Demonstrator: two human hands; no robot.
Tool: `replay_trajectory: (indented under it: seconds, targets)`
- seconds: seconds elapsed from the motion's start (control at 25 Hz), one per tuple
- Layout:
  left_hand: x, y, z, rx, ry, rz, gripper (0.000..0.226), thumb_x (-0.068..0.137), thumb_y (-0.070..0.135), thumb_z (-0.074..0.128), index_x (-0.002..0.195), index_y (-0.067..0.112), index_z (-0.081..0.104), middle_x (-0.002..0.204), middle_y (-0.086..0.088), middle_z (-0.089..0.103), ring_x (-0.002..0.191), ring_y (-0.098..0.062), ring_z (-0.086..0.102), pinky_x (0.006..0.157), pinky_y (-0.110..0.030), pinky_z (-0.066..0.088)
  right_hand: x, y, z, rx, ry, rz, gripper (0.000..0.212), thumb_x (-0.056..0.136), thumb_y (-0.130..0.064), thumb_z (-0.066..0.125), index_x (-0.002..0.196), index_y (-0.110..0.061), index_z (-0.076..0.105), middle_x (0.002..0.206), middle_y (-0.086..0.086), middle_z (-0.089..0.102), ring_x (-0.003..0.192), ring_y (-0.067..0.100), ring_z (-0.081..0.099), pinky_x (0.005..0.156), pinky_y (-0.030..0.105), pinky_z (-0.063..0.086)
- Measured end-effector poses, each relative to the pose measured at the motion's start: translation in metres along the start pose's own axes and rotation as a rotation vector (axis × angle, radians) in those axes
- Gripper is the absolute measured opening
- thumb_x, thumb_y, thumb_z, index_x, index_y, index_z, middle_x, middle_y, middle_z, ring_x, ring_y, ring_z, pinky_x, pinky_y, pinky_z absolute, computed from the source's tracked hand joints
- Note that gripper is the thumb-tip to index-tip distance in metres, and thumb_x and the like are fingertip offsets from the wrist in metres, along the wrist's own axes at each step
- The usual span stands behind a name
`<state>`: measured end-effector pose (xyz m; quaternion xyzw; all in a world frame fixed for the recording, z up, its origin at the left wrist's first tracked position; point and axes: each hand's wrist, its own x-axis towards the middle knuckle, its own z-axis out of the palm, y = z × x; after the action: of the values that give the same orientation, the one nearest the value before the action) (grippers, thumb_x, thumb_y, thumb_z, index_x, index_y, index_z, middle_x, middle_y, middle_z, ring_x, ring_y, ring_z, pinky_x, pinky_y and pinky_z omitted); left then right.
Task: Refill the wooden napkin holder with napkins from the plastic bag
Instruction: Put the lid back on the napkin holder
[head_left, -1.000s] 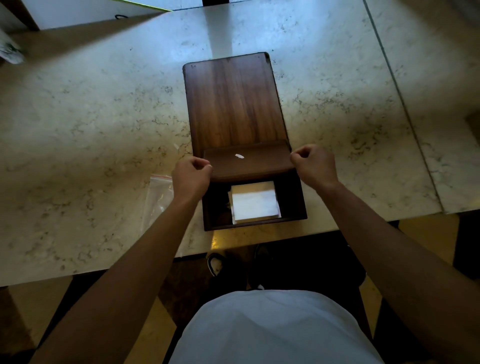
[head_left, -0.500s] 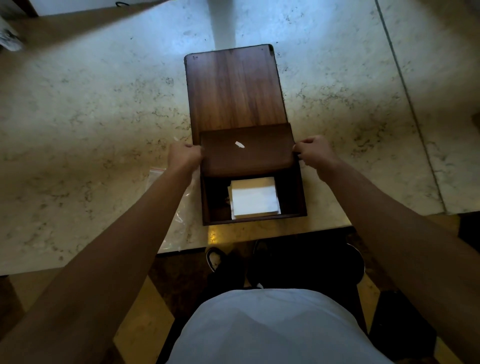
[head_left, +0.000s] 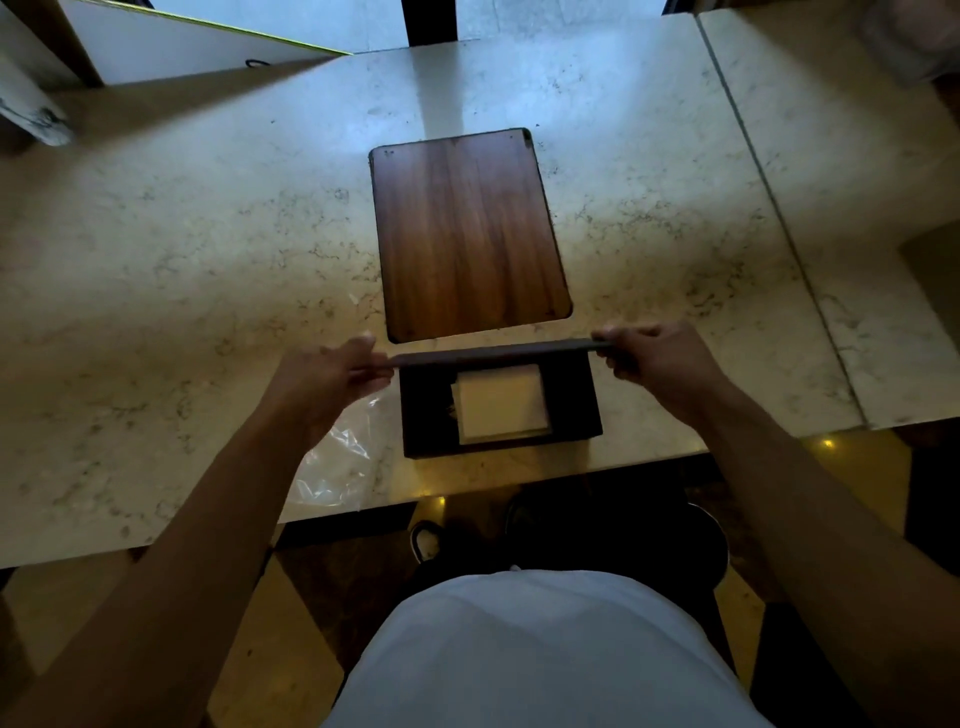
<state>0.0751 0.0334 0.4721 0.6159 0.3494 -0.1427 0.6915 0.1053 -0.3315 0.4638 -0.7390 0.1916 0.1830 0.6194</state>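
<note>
A: Left to right. Crumpled clear plastic bag (head_left: 340, 462) is lying on the pale marble tabletop (head_left: 156, 291), just left of the dark square wooden napkin holder (head_left: 571, 415), partly under your forearm. Your left hand (head_left: 324, 379) is pinching the left end of the thin dark wooden lid panel (head_left: 493, 356); your right hand (head_left: 657, 358) is pinching the right end. Hands are well apart, both clamped on it.

B: Napkins?

A: White square napkin stack (head_left: 501, 402) is sitting inside the holder, off-centre. You're holding the panel edge-on over the holder's far rim. I'd say keep it level, both ends matched, so it isn't snagging the stack.

B: Anything unclear?

A: Can't tell whether the panel is touching the rim or hovering. Bag contents unreadable. The reddish-brown rectangular wooden board (head_left: 467, 234) is lying beyond, apart from the holder; its role is unclear. Holder interior is too dark to judge depth.
</note>
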Motion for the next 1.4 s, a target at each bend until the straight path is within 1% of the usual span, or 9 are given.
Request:
replay_trajectory:
  seconds: [0.12,0.24,0.36,0.52,0.64,0.84,1.0,1.24,1.4]
  targets:
    - [-0.014,-0.022,-0.002,0.067,0.049,-0.020,0.007,0.083,-0.008,0.072,0.089,-0.004,0.072,0.098,-0.023,0.073,0.089,-0.029,0.076,0.065,-0.029,0.063,-0.012,0.019,0.000,-0.006,-0.024,0.067,0.019,0.091,-0.007,0.070,0.108,-0.002,0.075,0.104,0.016,0.076,0.093,0.025,0.071,0.085,0.038,0.058]
    - [-0.022,-0.042,0.001,0.103,0.098,-0.012,0.021,0.076,-0.016,0.074,0.095,-0.008,0.073,0.100,-0.025,0.074,0.093,-0.033,0.074,0.071,-0.032,0.064,-0.018,0.032,0.004,-0.102,0.053,0.062,0.011,0.087,-0.010,0.075,0.097,-0.005,0.078,0.092,0.014,0.078,0.086,0.024,0.074,0.073,0.034,0.062]
    - [-0.021,-0.054,0.004,0.158,0.141,0.029,0.021,0.073,-0.016,0.077,0.091,-0.004,0.075,0.099,-0.023,0.074,0.092,-0.032,0.074,0.077,-0.036,0.063,-0.020,0.040,0.009,-0.284,0.131,-0.001,0.003,0.085,-0.017,0.078,0.082,-0.016,0.079,0.078,0.003,0.078,0.073,0.014,0.075,0.058,0.025,0.054]
    - [-0.020,-0.062,0.011,0.276,0.225,0.091,0.021,0.072,-0.011,0.080,0.081,0.008,0.078,0.091,-0.016,0.077,0.088,-0.029,0.075,0.081,-0.043,0.063,-0.021,0.044,0.014,-0.420,0.187,-0.055,0.008,0.084,-0.019,0.074,0.077,-0.022,0.077,0.072,-0.006,0.074,0.070,0.007,0.070,0.066,0.026,0.050]
    - [-0.024,-0.067,0.015,0.350,0.273,0.153,0.030,0.072,-0.008,0.080,0.070,0.022,0.077,0.080,-0.007,0.078,0.078,-0.021,0.076,0.077,-0.041,0.064,-0.024,0.047,0.018,-0.440,0.207,-0.066,0.014,0.086,-0.020,0.067,0.074,-0.020,0.076,0.070,-0.010,0.072,0.070,0.005,0.067,0.062,0.025,0.048]
    - [-0.028,-0.067,0.020,0.491,0.313,0.239,0.035,0.074,-0.001,0.081,0.064,0.032,0.074,0.069,0.006,0.075,0.061,-0.007,0.073,0.070,-0.033,0.064,-0.027,0.050,0.025,-0.506,0.245,-0.093,0.026,0.089,-0.025,0.060,0.073,-0.011,0.075,0.070,-0.003,0.073,0.071,0.013,0.067,0.066,0.032,0.050]
    - [-0.027,-0.069,0.022,0.577,0.296,0.273,0.026,0.076,0.002,0.081,0.071,0.028,0.075,0.073,0.007,0.075,0.069,-0.009,0.072,0.076,-0.034,0.062,-0.028,0.053,0.027,-0.565,0.248,-0.127,0.032,0.090,-0.025,0.059,0.064,-0.013,0.072,0.065,-0.001,0.071,0.065,0.013,0.065,0.055,0.026,0.043]
    - [-0.022,-0.073,0.020,0.593,0.283,0.269,0.030,0.075,0.002,0.081,0.071,0.031,0.074,0.075,0.008,0.074,0.074,-0.010,0.073,0.078,-0.035,0.062,-0.030,0.056,0.028,-0.563,0.257,-0.135,0.031,0.092,-0.024,0.058,0.066,-0.015,0.073,0.064,-0.004,0.070,0.059,0.005,0.060,0.045,0.010,0.037]
    - [-0.020,-0.075,0.020,0.601,0.282,0.274,0.033,0.074,0.003,0.082,0.071,0.034,0.070,0.075,0.011,0.072,0.075,-0.007,0.071,0.078,-0.033,0.060,-0.030,0.057,0.029,-0.586,0.247,-0.135,0.027,0.093,-0.023,0.058,0.086,-0.013,0.081,0.074,-0.006,0.073,0.062,-0.003,0.058,0.051,0.006,0.035]
